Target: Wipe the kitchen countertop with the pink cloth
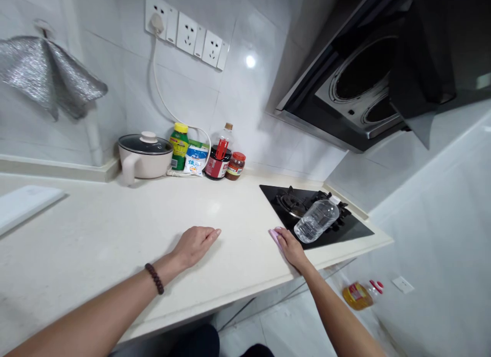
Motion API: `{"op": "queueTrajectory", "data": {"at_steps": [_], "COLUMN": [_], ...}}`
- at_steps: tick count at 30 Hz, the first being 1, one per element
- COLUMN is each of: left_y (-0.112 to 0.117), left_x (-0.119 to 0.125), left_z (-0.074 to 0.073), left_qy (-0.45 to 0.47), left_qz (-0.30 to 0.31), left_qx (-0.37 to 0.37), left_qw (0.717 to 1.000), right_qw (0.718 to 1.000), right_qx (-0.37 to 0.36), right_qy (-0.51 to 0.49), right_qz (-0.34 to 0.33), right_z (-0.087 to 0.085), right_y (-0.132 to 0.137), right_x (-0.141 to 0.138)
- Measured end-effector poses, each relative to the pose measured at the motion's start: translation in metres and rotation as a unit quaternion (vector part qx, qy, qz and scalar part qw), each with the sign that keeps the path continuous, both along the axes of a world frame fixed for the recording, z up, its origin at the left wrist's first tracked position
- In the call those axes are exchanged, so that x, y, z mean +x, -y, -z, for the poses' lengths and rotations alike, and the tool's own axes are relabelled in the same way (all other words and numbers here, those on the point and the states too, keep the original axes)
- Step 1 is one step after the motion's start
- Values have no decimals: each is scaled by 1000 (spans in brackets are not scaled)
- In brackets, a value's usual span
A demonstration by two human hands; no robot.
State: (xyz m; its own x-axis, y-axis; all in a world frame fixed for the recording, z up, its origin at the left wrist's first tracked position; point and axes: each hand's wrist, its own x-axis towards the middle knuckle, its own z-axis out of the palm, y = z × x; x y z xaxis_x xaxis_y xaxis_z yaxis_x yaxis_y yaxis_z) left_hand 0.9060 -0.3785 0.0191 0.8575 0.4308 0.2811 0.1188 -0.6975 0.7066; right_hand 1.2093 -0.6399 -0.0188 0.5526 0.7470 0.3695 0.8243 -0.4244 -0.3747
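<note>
My right hand [290,248] presses a pink cloth [275,235] flat on the white countertop [245,254], at the left edge of the black gas stove [341,237]. Most of the cloth is hidden under the fingers. Just beyond that hand, a large clear plastic bottle [317,220] with a white cap lies tilted across the stove. My left hand [197,244], with a brown bead bracelet [154,279] at the wrist, rests on the countertop. Its fingers are curled in and the thumb points right; nothing shows in it.
Along the wall stand a pan with a glass lid [146,155], a green bottle [179,147], a white-blue packet [195,160] and red-labelled jars [235,166]. A white slab [28,206] lies far left. The range hood [356,86] overhangs the stove. An oil bottle [360,295] is on the floor.
</note>
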Motion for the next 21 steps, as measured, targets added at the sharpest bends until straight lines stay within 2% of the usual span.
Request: {"op": "queueTrajectory", "data": {"at_steps": [17, 21], "left_y": [2, 5], "left_x": [0, -1], "left_z": [1, 1], "left_qy": [5, -1], "left_qz": [14, 20], "left_qx": [-12, -11], "left_qw": [1000, 1000], "right_qw": [1000, 1000], "right_qx": [7, 0], "right_qy": [-1, -2], "right_qz": [0, -8], "right_z": [2, 2], "right_y": [-8, -16], "right_x": [7, 15]}}
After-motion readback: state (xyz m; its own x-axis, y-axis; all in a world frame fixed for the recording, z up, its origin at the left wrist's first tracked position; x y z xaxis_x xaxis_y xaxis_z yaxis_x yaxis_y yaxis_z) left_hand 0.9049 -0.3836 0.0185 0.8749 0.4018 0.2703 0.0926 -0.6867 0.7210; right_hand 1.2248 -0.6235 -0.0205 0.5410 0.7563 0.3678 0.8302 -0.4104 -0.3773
